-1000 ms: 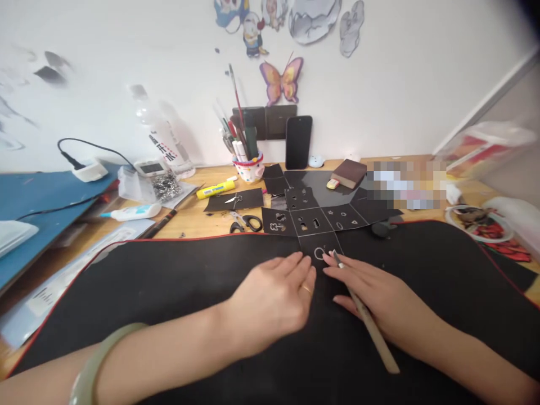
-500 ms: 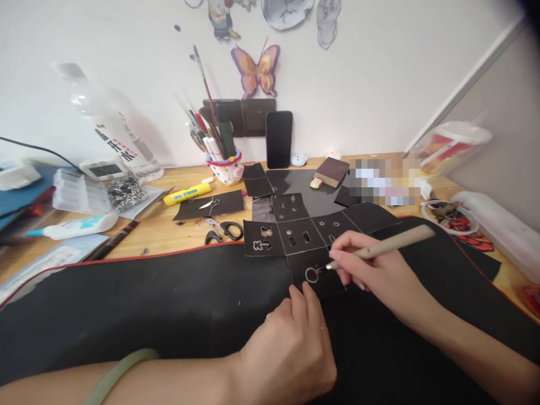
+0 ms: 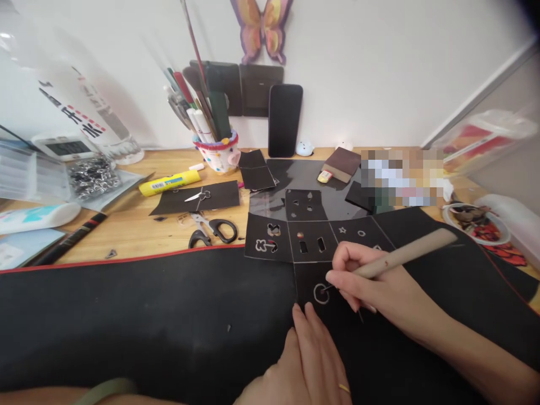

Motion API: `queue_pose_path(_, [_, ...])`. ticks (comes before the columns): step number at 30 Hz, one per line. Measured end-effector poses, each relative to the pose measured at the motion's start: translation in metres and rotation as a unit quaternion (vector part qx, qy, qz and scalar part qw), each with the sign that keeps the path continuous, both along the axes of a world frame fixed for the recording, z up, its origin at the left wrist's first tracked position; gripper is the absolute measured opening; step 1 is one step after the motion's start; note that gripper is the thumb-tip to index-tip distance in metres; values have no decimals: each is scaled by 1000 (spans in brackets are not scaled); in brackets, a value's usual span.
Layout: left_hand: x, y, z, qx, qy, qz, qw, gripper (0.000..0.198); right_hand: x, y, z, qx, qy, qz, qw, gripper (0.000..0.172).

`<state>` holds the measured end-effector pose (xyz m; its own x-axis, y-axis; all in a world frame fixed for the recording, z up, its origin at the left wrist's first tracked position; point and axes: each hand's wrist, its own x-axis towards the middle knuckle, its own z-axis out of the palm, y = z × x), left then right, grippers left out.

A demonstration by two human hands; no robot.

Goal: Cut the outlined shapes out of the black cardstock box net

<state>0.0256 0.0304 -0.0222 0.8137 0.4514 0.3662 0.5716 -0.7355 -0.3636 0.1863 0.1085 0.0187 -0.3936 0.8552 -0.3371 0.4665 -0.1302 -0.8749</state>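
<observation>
My right hand [image 3: 375, 289] grips a craft knife [image 3: 407, 253] with a beige handle, pen-fashion. Its thin tip meets a white circle outline [image 3: 321, 293] drawn on black card [image 3: 304, 275]. My left hand [image 3: 306, 360] lies on the card just below that circle, fingers stretched out flat and holding nothing. The black card is laid out in squares joined by white lines. Its upper squares have small cut-out shapes, and a white star outline [image 3: 342, 230] shows on one. Under the card spreads a black mat [image 3: 169, 315] with a red edge.
Scissors [image 3: 211, 228] lie beyond the mat, near a yellow glue stick [image 3: 169, 183] and another black card piece [image 3: 223, 194]. A pig-shaped pen cup [image 3: 217, 154] and a phone [image 3: 286, 121] stand by the wall. A water bottle [image 3: 84, 107] is at left, a bowl [image 3: 476, 222] at right.
The view has dipped and come closer to the card. The knife tip has moved from the circle's right side to inside its outline. My left hand still rests below it.
</observation>
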Motion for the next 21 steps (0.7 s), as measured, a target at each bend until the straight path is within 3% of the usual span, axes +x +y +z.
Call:
queue_pose_path(12, [1,2,10,43,23,12,999,33,-2,-7,-5,39,-42,12,998,18])
queue_pose_path(21, [-1,-3,3,6,7,3,1000,32,-4,-14,-21,159,-99,-23,982,24])
